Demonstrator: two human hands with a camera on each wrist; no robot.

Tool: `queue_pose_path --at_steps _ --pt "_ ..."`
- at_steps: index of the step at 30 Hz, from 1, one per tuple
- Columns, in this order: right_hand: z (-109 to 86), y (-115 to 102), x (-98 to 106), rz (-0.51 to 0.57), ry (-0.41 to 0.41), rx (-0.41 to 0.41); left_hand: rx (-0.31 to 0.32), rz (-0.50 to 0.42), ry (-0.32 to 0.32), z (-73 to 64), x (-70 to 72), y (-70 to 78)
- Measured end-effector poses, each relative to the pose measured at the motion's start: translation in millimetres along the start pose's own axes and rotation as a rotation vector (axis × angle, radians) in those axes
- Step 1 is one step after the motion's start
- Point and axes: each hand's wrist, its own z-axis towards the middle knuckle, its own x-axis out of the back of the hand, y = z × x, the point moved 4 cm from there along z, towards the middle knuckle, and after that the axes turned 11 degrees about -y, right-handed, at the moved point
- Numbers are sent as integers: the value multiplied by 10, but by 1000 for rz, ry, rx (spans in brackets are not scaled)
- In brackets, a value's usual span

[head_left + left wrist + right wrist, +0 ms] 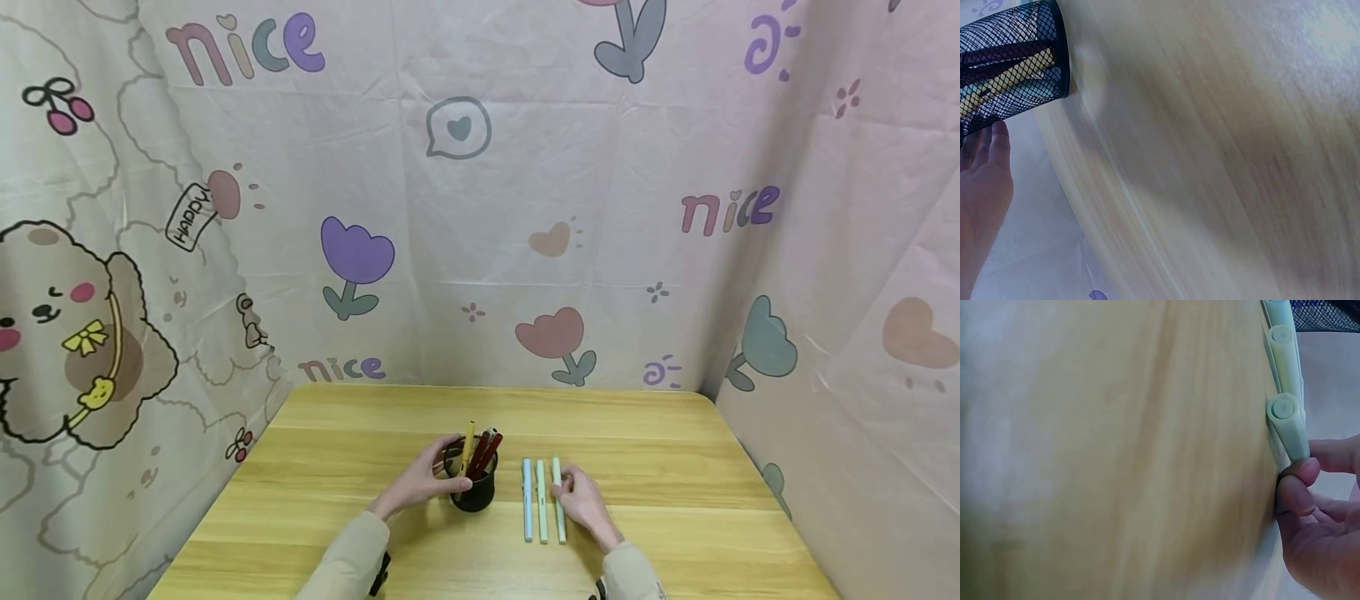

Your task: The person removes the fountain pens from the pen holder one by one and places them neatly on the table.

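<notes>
My left hand (pixel 420 483) holds a black mesh pen holder (pixel 476 500) around its side, thumb in front and fingers behind. Inside the holder stand a yellow pen (pixel 468 442) and several dark red pens (pixel 487 450); the left wrist view shows them through the mesh (pixel 1007 59). To the right, a light blue pen (pixel 527 504) and a pale green pen (pixel 542 507) lie side by side on the table. Beside them, my right hand (pixel 587 500) pinches another pale green pen (pixel 1289 422) between thumb and fingers, at the table surface.
The wooden table (pixel 360 425) extends around both hands. A printed cloth (pixel 465 208) hangs behind it and along both sides.
</notes>
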Motion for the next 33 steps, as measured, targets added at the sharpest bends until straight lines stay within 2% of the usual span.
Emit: queue_pose_path --at_steps 8,20,33 --pt "-5 -19 4 -36 15 0 -3 -5 1 1 -5 3" --pt "20 -28 -3 -35 13 -29 1 -6 6 9 3 -4" --pt "14 -21 -14 -49 24 -18 3 6 11 -10 -5 2"
